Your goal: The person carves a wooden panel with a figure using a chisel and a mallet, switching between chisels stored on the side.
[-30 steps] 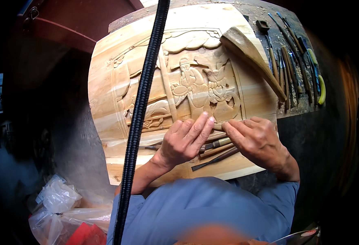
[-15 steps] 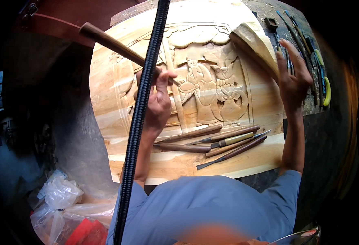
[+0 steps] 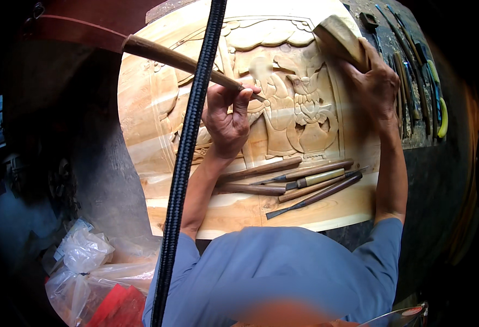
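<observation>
My left hand (image 3: 229, 122) is closed around a chisel (image 3: 163, 57) with a long brown wooden handle. Its tip rests at or just over the carved figure in the middle of a pale wood relief panel (image 3: 136, 131). At the panel's upper right, my right hand (image 3: 378, 87) grips a blocky wooden mallet (image 3: 342, 41), the fingers wrapped round its lower end. Between my arms, several more carving chisels (image 3: 318, 193) lie loose on the panel's near part, most with wooden handles and one with a yellowish grip.
More slim tools (image 3: 408, 60) lie on a worn bench right of the panel, beside a brush with a yellow handle (image 3: 443, 117). A black braided strap (image 3: 187, 141) crosses the view. Lower left sit a clear plastic bag (image 3: 84, 253) and something red (image 3: 117, 305).
My left hand and the chisel have moved right, toward the middle figure. My right hand has gone from spread fingers to a closed grip on the mallet, a little farther left.
</observation>
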### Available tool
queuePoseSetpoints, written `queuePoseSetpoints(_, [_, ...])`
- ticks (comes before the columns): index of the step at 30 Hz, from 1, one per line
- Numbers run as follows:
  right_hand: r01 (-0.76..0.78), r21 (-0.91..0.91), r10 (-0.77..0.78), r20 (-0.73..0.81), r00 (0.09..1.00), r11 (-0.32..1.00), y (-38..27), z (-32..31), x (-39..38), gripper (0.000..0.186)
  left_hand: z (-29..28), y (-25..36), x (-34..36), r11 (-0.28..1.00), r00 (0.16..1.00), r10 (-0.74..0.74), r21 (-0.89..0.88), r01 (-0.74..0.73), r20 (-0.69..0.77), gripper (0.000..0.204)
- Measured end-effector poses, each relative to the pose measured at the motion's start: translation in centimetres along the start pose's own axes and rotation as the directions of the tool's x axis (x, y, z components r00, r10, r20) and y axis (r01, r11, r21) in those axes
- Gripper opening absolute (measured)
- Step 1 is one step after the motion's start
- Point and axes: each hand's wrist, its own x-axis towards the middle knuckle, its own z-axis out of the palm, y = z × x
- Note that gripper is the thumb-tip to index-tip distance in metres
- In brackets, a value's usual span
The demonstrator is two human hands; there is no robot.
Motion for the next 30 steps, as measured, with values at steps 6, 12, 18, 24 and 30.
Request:
queuePoseSetpoints(6, [-0.443,0.838,0.227,0.386,0.894,0.320,0.7,-3.3,0.2,0.058,0.0,-0.9,-0.4,1.000,0.999,-0.027,0.013,0.026,0.047,0.020])
queuePoseSetpoints(12, [-0.315,0.946,0.001,0.316,0.949,-0.073,-0.6,-7.9,-0.9,0.082,0.1,-0.4,-0.6,0.997,0.995,-0.075,0.027,0.073,0.072,0.017])
queuePoseSetpoints(18, [-0.258,0.957,-0.050,0.267,0.962,0.136,0.8,-9.3,-1.2,0.083,0.3,-0.5,-0.4,0.998,0.997,-0.054,0.022,0.053,0.050,0.017])
queuePoseSetpoints(24, [-0.262,0.948,-0.016,0.269,0.963,0.183,0.8,-9.3,-1.3,0.084,0.1,-0.5,-0.4,0.995,0.995,-0.061,0.085,0.055,0.073,0.016])
queuePoseSetpoints(30, [-0.265,0.942,-0.007,0.272,0.962,0.207,1.3,-9.2,-1.5,0.081,0.2,-0.4,-0.3,0.995,0.997,-0.042,0.088,0.037,0.058,0.016])
